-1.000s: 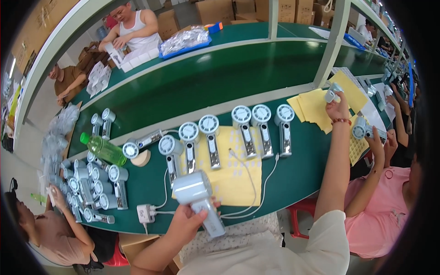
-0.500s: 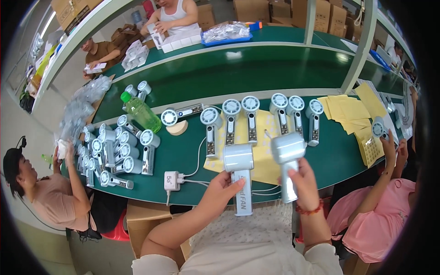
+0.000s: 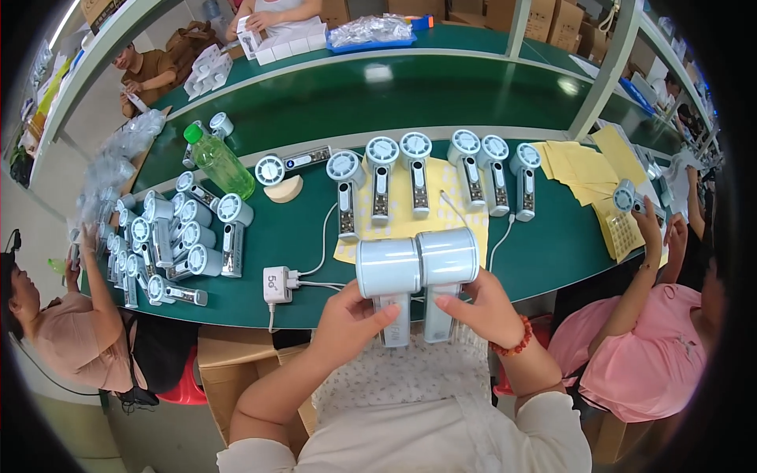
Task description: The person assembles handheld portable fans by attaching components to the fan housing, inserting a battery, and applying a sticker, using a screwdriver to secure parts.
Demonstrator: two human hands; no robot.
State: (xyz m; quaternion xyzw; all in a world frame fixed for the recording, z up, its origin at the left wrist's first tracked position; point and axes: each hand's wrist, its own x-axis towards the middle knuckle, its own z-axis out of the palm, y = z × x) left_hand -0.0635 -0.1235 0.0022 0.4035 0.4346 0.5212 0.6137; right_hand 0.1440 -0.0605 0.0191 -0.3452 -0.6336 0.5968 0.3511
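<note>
My left hand point(image 3: 353, 322) grips the handle of a light blue handheld fan point(image 3: 387, 268). A matching handheld fan point(image 3: 449, 256) is in my right hand point(image 3: 482, 315), its thumb across the handle. Both fans stand upright side by side in front of me, their round heads touching or nearly so. Beyond them, several more fans point(image 3: 382, 150) lie in a row with their grilles up, partly on a yellow sheet point(image 3: 400, 214). A white charger point(image 3: 277, 284) with white cables sits on the green table point(image 3: 315, 244) left of my hands.
A heap of fans point(image 3: 159, 233) covers the table's left side, near a green-capped bottle point(image 3: 225, 167) and a beige rounded piece point(image 3: 284, 190). Yellow sheets point(image 3: 574, 178) lie at right. Co-workers sit on both sides; the one in a pink top point(image 3: 631, 347) holds a fan.
The two fans have come together from apart, the right one moving left and turning upright. The whole view has shifted slightly, moving the table up and left.
</note>
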